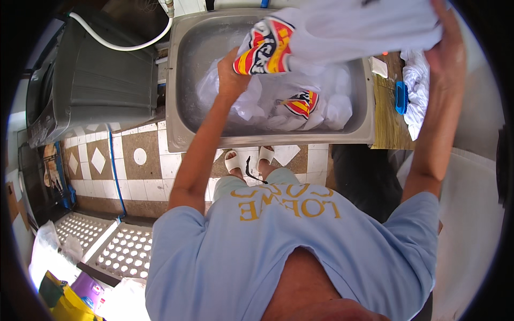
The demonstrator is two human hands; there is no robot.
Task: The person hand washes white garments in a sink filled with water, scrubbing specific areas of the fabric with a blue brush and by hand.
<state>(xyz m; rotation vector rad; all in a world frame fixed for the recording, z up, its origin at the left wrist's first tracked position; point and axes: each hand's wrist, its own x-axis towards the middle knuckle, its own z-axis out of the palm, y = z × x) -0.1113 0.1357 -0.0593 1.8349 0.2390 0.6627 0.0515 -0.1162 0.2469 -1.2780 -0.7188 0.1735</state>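
A white garment (342,32) with a red, yellow and black print is stretched above the metal sink (176,140). My left hand (233,77) grips its printed end over the left half of the basin. At the far right, my right hand (447,51) is closed on the other end, raised past the sink's right rim. Below, in the basin, lie wet white clothes (338,111), one of them showing a similar print (302,104). The garment covers part of the basin's far right side.
To the sink's right, a wooden board (386,128) bears a blue brush (400,98), a white block (379,67) and a bunched white cloth (416,85). A dark grey machine (107,80) with a white hose (123,48) stands left. A blue hose (114,166) crosses the tiled floor.
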